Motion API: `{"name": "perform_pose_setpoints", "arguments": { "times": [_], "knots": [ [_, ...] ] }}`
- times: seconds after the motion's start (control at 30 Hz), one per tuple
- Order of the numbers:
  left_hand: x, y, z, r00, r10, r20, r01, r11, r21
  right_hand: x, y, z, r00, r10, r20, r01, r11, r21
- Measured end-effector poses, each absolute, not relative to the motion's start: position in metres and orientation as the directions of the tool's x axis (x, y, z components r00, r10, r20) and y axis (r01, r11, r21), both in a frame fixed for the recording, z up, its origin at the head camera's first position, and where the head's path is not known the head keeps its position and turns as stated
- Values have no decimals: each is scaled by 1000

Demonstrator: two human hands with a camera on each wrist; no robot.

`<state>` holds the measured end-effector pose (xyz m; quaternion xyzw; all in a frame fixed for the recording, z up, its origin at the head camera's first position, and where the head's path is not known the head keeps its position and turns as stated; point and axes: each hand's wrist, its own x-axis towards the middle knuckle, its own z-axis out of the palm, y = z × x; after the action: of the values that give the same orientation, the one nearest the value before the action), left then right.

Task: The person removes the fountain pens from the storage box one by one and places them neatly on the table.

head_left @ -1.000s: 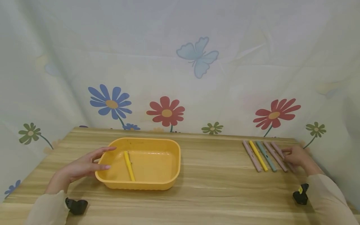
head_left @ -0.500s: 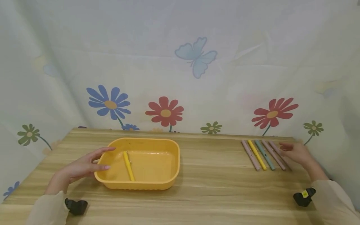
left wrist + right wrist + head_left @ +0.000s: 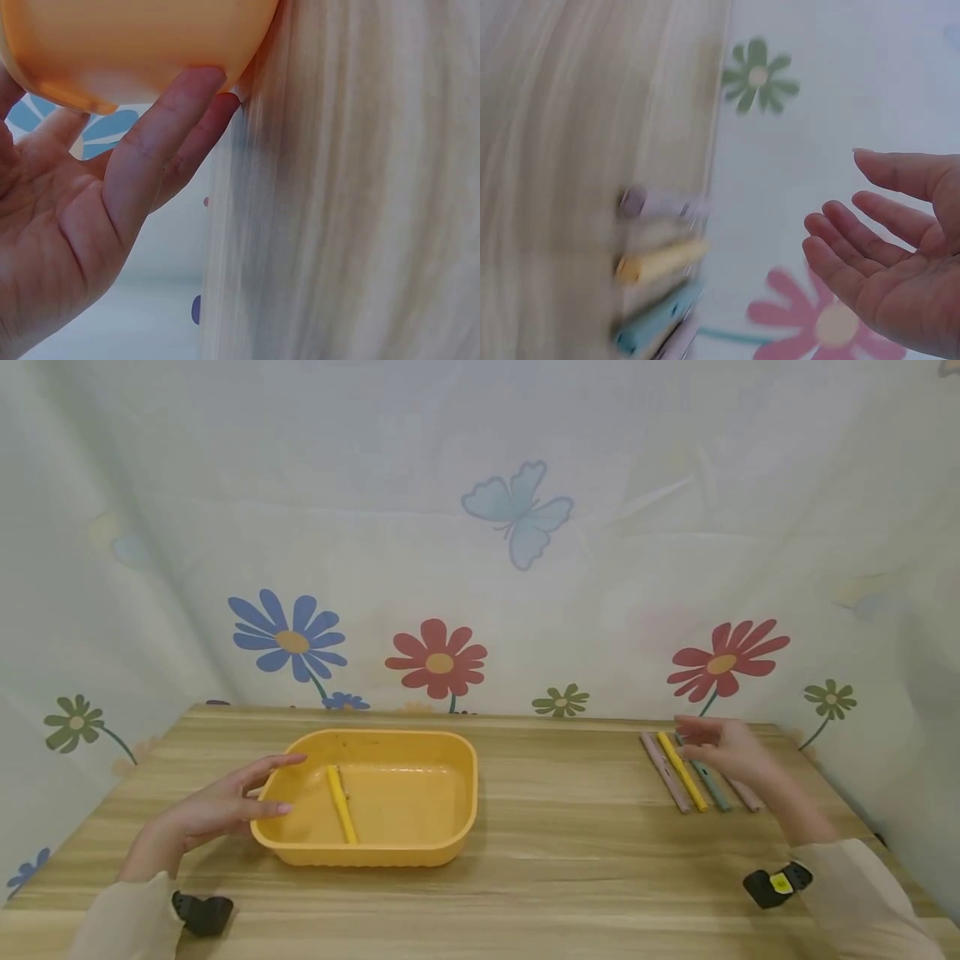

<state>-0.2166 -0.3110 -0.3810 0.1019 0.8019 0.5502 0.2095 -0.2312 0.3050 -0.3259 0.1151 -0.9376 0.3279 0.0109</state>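
A yellow plastic basin (image 3: pixel 375 856) stands on the table, left of centre in the head view. My left hand (image 3: pixel 213 802) holds its left end, thumb over the rim; the left wrist view shows fingers against the outer wall. Inside the basin lies a yellow pen (image 3: pixel 342 806). My right hand (image 3: pixel 731 752) is above a row of pens at the right, fingers loosely extended and holding nothing. A mauve pen (image 3: pixel 664 772), a yellow pen (image 3: pixel 682 772) and a teal pen (image 3: pixel 712 785) show there. Another mauve pen (image 3: pixel 745 793) is partly hidden by the hand.
The wood-grain table (image 3: pixel 555 860) ends at the back against a white curtain (image 3: pixel 375 527) printed with flowers and a butterfly. Each wrist carries a small black camera, the left camera (image 3: pixel 202 912) and the right camera (image 3: pixel 777 883).
My right hand has come away from the rightmost mauve pen and moved left over the row, its fingers loosening. The left hand and the basin have stayed put.
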Motion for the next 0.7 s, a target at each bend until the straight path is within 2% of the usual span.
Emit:
{"name": "perform_pose_setpoints", "arguments": {
  "times": [0.2, 0.43, 0.7],
  "knots": [
    [-217, -310, -381, -891, 394, -225, -73, 366, 928, -228, 268, -317, -943, -305, 135, -320, 712, -625],
    [-218, -310, -383, -893, 380, -240, -91, 370, 925, -229, 221, -313, -885, -436, 162, -418, 593, -688],
    [-218, -310, -384, -898, 367, -243, -88, 390, 917, -232, 165, -310, -838, -519, 169, -460, 507, -729]
  ]
}}
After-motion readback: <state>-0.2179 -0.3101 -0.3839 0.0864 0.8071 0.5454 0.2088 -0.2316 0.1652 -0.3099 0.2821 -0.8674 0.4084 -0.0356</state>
